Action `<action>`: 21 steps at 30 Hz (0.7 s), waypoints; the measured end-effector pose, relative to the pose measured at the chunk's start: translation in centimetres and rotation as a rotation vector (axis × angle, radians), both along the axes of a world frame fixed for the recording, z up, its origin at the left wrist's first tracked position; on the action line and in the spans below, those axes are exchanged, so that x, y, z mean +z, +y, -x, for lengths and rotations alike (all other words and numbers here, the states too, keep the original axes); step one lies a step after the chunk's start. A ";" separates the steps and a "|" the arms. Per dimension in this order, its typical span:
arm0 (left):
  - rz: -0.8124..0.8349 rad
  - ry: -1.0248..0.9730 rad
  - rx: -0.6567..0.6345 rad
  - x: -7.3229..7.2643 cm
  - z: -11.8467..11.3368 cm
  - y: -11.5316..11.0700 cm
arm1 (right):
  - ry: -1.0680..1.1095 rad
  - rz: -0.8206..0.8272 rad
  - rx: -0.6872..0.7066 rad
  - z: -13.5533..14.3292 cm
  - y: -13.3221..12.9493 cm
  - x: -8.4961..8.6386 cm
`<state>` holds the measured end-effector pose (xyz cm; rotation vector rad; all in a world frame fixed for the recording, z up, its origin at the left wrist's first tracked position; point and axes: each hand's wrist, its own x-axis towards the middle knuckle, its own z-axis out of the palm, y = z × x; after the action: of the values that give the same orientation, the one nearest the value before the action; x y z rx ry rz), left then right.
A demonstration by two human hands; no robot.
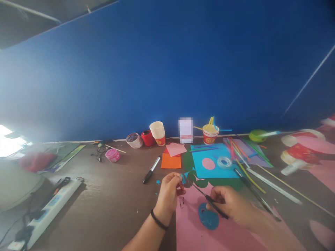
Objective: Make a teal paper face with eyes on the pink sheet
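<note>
Pinched in the fingers of my left hand [171, 190] is a small blue piece of paper [183, 179]. My right hand [226, 202] is closed around dark-handled scissors [209, 199], whose thin tips point toward the blue piece. How far the blades are apart is too blurred to tell. Below my right hand, a blue oval disc [208, 219] with a small opening lies on a large pink sheet [191, 235]. Dark green round cutouts [201, 183] lie just beyond the scissor tips.
A light blue sheet [199, 171] carries a pink circle [208, 164] and a tape roll [224, 162]. Paper cups [157, 130] stand along the blue wall. A black marker [151, 170] and orange paper [171, 161] lie centrally; a power strip [52, 209] sits left, sticks [273, 185] right.
</note>
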<state>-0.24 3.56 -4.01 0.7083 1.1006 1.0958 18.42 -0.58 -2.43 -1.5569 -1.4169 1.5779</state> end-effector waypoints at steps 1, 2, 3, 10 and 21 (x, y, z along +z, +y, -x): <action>-0.004 -0.005 0.004 -0.1 0.0 0.0 | 0.003 -0.008 -0.012 0.1 0.0 -0.1; -0.011 -0.011 0.012 -0.1 0.0 0.0 | 0.011 -0.016 -0.025 0.2 0.0 -0.3; -0.016 -0.020 0.025 -0.2 0.0 0.0 | 0.024 -0.021 -0.036 0.3 0.0 -0.5; 0.071 -0.206 0.158 -0.4 0.0 0.0 | 0.161 -0.040 -0.015 1.1 -0.1 -1.8; 0.233 -0.288 0.211 -0.9 -0.4 0.2 | 0.102 -0.054 -0.001 1.5 -0.2 -2.8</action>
<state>0.19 3.80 -4.95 0.2444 1.0476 1.1825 16.88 -0.77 -5.19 -1.4250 -1.3916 1.5818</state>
